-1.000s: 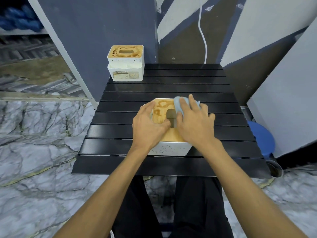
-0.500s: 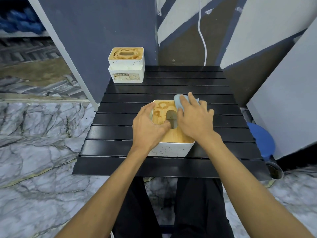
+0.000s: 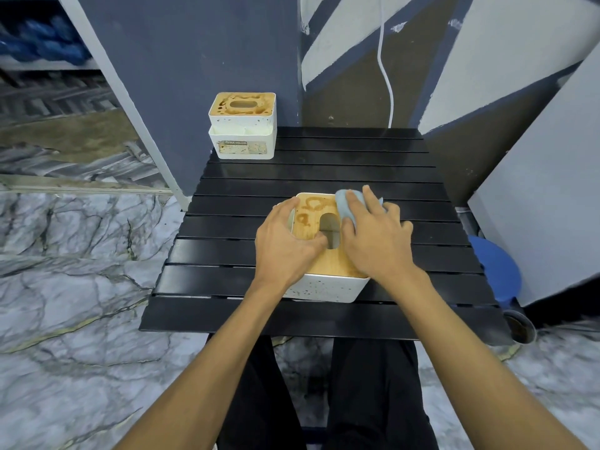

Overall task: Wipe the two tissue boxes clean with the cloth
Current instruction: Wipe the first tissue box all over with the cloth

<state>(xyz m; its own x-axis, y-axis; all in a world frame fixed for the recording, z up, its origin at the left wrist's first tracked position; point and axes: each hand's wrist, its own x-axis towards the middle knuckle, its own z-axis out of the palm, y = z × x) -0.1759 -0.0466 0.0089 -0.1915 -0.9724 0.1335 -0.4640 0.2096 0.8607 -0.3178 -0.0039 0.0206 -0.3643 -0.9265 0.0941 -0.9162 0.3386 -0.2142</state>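
On the black slatted worktop (image 3: 324, 177), the near box (image 3: 328, 289) sat at the middle, white-walled with dark specks along its front face and topped by a wooden lid with a rounded slot. Brown ring-shaped stains marked the far left part of that lid, just beyond the slot. The left hand (image 3: 285, 245) lay over the box's left edge, its fingers (image 3: 285, 206) curled down along the left wall and the thumb reaching across the lid towards the slot, bracing the box. The right hand (image 3: 376, 241) pressed flat on the right half of the lid, its fingers (image 3: 370, 203) slightly spread over a light blue cloth (image 3: 344, 206) that was bunched under them at the far right corner of the lid, touching the wood just beside the stains. The far box (image 3: 243, 125) stood well apart at the worktop's far left corner, against the dark blue wall; it was white as well, with a stained wooden lid, a pocket on its front and a worn label below it. A blue stool (image 3: 496, 271) stood on the marble floor to the right of the worktop.
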